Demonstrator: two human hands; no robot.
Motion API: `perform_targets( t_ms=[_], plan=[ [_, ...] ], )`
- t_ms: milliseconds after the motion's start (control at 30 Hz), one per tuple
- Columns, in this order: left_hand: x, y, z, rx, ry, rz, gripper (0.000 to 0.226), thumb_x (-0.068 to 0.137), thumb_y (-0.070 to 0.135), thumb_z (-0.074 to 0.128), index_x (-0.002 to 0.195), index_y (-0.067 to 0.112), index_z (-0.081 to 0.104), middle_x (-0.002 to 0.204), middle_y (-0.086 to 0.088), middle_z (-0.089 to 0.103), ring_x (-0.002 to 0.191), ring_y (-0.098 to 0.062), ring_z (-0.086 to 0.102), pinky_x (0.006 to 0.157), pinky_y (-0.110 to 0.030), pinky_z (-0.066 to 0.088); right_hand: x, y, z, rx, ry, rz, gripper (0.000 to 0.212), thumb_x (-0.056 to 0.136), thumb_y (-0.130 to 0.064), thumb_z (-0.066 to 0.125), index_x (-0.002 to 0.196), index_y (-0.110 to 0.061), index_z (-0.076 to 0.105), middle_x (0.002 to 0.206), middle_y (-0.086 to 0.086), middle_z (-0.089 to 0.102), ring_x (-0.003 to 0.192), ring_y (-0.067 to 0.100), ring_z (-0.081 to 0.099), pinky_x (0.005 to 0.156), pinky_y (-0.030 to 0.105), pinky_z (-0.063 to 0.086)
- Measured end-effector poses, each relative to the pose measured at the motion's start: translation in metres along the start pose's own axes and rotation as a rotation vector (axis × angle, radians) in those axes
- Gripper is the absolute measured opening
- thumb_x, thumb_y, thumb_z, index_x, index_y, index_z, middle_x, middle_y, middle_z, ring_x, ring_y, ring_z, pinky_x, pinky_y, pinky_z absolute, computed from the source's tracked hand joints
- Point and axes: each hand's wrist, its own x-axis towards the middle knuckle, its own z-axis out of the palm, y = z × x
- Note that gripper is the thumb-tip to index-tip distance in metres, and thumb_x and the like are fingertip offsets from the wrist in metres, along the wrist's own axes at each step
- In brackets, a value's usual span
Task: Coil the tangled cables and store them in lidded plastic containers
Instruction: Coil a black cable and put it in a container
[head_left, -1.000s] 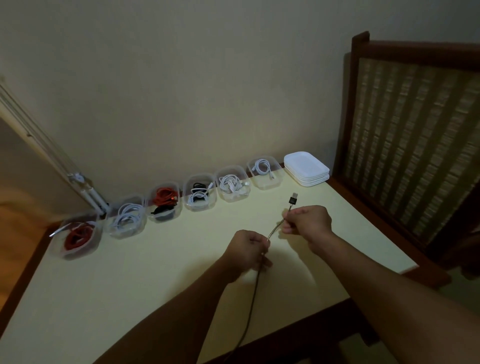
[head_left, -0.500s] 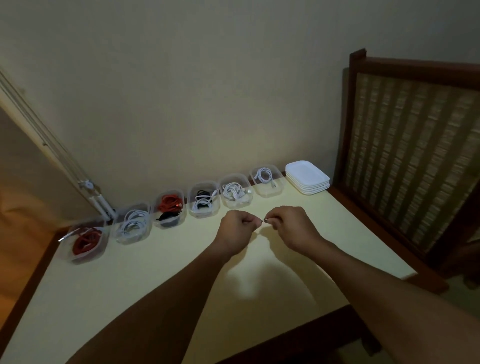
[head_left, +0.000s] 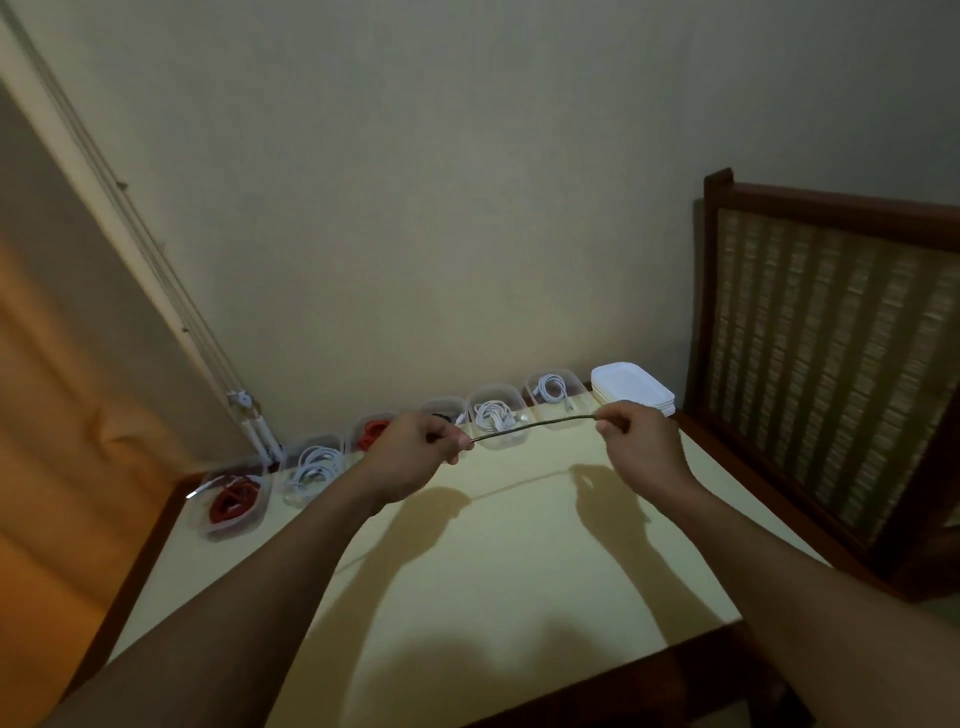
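Head cam view, looking down at a pale yellow surface (head_left: 519, 561) pushed into a corner. Both arms reach out over it. The left hand (head_left: 415, 449) is curled into a fist and pinches one end of a thin dark cable (head_left: 535, 425) between thumb and fingers. The right hand (head_left: 636, 436) is closed round the other end the same way. The cable runs pretty much straight from one hand to the other, rising slightly toward the right, held up in the air above the surface and not touching it. You can see its thin shadow line on the surface between the two hand shadows. Can't tell where the rest of the cable goes past either fist.

Along the back edge by the wall sits a row of clear plastic containers, all without lids and each with a coiled cable inside:
- far-left container (head_left: 234, 506) with a red cable
- next container (head_left: 314, 465) with a white one
- third container (head_left: 370, 432) with an orange-red one, partly behind the left hand
- fourth container (head_left: 444, 406), mostly hidden behind that hand, contents too hard to make out
- fifth container (head_left: 496, 414) and sixth container (head_left: 553, 387), both with white cables

Just beside the sixth one is a stack of white lids (head_left: 631, 388), right behind the right hand. A wooden frame with a woven panel (head_left: 831, 374) stands along the right side, and a white lamp arm (head_left: 252, 421) leans up at the back left.
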Motion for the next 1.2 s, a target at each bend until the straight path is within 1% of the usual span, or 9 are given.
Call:
perform_targets(
  t_ms=[100, 200, 400, 600, 767, 867, 933, 1067, 1200],
  plan=[
    [-0.019, 0.020, -0.015, 0.039, 0.043, 0.080, 0.035, 0.097, 0.030, 0.069, 0.070, 0.008, 0.068, 0.054, 0.003, 0.041, 0.050, -0.014, 0.033, 0.054, -0.029, 0.027, -0.017, -0.040, -0.005, -0.210, -0.144, -0.372, 0.042, 0.093, -0.023, 0.069, 0.135, -0.024, 0.061, 0.130, -0.008, 0.063, 0.121, 0.013, 0.054, 0.105, 0.035, 0.040],
    [-0.043, 0.048, -0.026, 0.026, 0.071, 0.157, 0.029, 0.095, 0.030, 0.072, 0.075, 0.009, 0.073, 0.054, -0.002, 0.053, 0.048, -0.012, 0.040, 0.052, -0.027, 0.032, -0.041, -0.086, -0.010, -0.102, -0.403, -0.387, 0.016, 0.099, -0.024, 0.062, 0.110, -0.027, 0.074, 0.100, -0.021, 0.068, 0.089, -0.013, 0.057, 0.082, 0.018, 0.043],
    [-0.103, 0.071, -0.056, -0.089, 0.020, 0.171, 0.021, 0.098, 0.023, 0.068, 0.080, 0.014, 0.076, 0.056, 0.009, 0.057, 0.056, -0.017, 0.044, 0.057, -0.030, 0.036, -0.079, -0.120, -0.026, 0.126, -0.349, -0.318, 0.029, 0.105, -0.020, 0.048, 0.084, -0.023, 0.067, 0.066, -0.011, 0.054, 0.055, 0.013, 0.055, 0.055, 0.028, 0.047],
    [-0.165, 0.047, -0.093, -0.083, 0.026, 0.146, 0.020, 0.101, 0.024, 0.064, 0.090, 0.010, 0.074, 0.062, 0.005, 0.059, 0.059, -0.014, 0.052, 0.058, -0.030, 0.044, -0.069, -0.102, -0.055, 0.273, 0.097, -0.056, 0.032, 0.103, -0.021, 0.048, 0.075, -0.023, 0.065, 0.076, 0.007, 0.060, 0.072, 0.025, 0.053, 0.063, 0.034, 0.042],
    [-0.194, 0.048, -0.095, -0.024, 0.210, 0.171, 0.021, 0.103, 0.019, 0.060, 0.089, 0.020, 0.076, 0.066, 0.017, 0.068, 0.062, 0.004, 0.057, 0.065, -0.025, 0.045, -0.103, -0.105, -0.064, -0.062, -0.051, -0.243, 0.018, 0.096, -0.022, 0.065, 0.110, -0.033, 0.067, 0.115, -0.008, 0.064, 0.105, 0.014, 0.060, 0.091, 0.037, 0.048],
    [-0.204, 0.069, -0.083, 0.069, 0.228, 0.230, 0.018, 0.101, 0.025, 0.064, 0.091, 0.020, 0.078, 0.077, 0.005, 0.074, 0.073, -0.010, 0.066, 0.067, -0.029, 0.050, -0.138, -0.140, -0.057, 0.008, -0.258, -0.448, 0.036, 0.096, -0.029, 0.068, 0.130, -0.036, 0.061, 0.125, -0.021, 0.058, 0.114, -0.007, 0.054, 0.096, 0.012, 0.039],
    [-0.207, 0.080, -0.078, 0.085, 0.265, 0.233, 0.017, 0.100, 0.027, 0.065, 0.093, 0.019, 0.079, 0.081, 0.001, 0.076, 0.079, -0.018, 0.070, 0.070, -0.032, 0.054, -0.160, -0.162, -0.048, 0.064, -0.401, -0.489, 0.022, 0.098, -0.027, 0.065, 0.119, -0.029, 0.068, 0.111, -0.018, 0.069, 0.103, -0.011, 0.060, 0.086, 0.006, 0.043],
    [-0.220, 0.086, -0.075, -0.003, 0.288, 0.244, 0.015, 0.098, 0.030, 0.067, 0.092, 0.021, 0.078, 0.082, 0.000, 0.076, 0.081, -0.023, 0.072, 0.075, -0.043, 0.059, -0.182, -0.171, -0.040, 0.251, -0.463, -0.398, 0.019, 0.102, -0.019, 0.057, 0.096, -0.016, 0.074, 0.069, -0.008, 0.066, 0.067, 0.011, 0.062, 0.072, 0.031, 0.053],
    [-0.237, 0.078, -0.077, -0.021, 0.187, 0.207, 0.018, 0.100, 0.028, 0.065, 0.089, 0.016, 0.074, 0.065, 0.006, 0.065, 0.058, -0.008, 0.058, 0.057, -0.023, 0.047, -0.176, -0.161, -0.043, 0.405, -0.279, -0.312, 0.025, 0.103, -0.017, 0.055, 0.089, -0.019, 0.075, 0.060, -0.015, 0.055, 0.056, 0.004, 0.043, 0.058, 0.022, 0.037]
  ],
)
